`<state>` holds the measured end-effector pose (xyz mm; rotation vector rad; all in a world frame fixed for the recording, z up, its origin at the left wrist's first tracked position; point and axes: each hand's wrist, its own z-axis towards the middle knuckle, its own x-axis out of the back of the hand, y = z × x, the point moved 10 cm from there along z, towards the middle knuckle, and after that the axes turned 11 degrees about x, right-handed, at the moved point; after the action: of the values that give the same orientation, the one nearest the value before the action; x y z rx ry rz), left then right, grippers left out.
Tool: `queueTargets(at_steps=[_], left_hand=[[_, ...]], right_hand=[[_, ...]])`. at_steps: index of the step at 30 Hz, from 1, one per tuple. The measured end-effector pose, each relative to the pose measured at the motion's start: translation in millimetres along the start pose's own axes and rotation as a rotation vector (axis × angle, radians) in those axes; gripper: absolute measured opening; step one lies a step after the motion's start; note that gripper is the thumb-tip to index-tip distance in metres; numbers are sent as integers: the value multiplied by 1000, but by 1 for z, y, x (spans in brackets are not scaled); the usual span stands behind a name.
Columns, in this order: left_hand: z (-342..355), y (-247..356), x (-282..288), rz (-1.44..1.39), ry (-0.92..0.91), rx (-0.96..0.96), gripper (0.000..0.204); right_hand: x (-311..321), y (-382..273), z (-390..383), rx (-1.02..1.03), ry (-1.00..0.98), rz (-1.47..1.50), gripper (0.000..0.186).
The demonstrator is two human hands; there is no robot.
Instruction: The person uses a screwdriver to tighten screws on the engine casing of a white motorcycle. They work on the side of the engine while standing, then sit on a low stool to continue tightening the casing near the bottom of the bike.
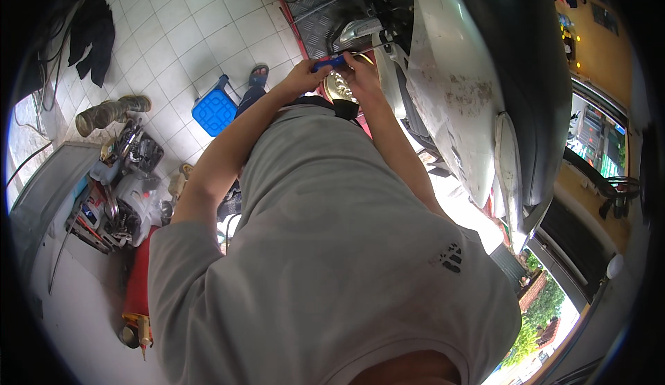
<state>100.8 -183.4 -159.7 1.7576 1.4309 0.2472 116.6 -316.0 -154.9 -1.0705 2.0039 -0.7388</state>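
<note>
A screwdriver with a blue handle (327,63) lies crosswise between my hands, its thin shaft reaching right toward the motorbike's footrest area. My left hand (303,78) is closed round the rear of the handle. At the front end of the handle, the fingers of my right hand (363,77) are closed about it near the shaft. The motorbike (454,87), with pale scuffed side panels and a long black seat (530,101), stands along my right. Whether the screwdriver's tip touches it I cannot tell. Below my hands shows a shiny gold-coloured metal part (339,88).
A blue plastic stool (215,111) stands on the white tiled floor (201,21) to my left, beside my sandalled foot (258,76). Tools and parts crowd a grey bench (52,170) at the left. A red-edged chequer-plate platform (305,11) lies ahead under the motorbike.
</note>
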Motion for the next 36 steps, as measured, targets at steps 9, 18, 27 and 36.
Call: queueTargets(at_steps=[9, 18, 27, 36], left_hand=[[-51, 78, -5, 896, 431, -559, 25], [-14, 22, 18, 146, 130, 14, 34], [3, -24, -6, -341, -188, 315, 33], [-22, 49, 13, 619, 317, -324, 30]], right_hand=[[4, 23, -1, -164, 45, 149, 16], [10, 16, 11, -89, 73, 157, 15], [16, 20, 6, -164, 40, 152, 19], [2, 17, 9, -118, 36, 129, 19]])
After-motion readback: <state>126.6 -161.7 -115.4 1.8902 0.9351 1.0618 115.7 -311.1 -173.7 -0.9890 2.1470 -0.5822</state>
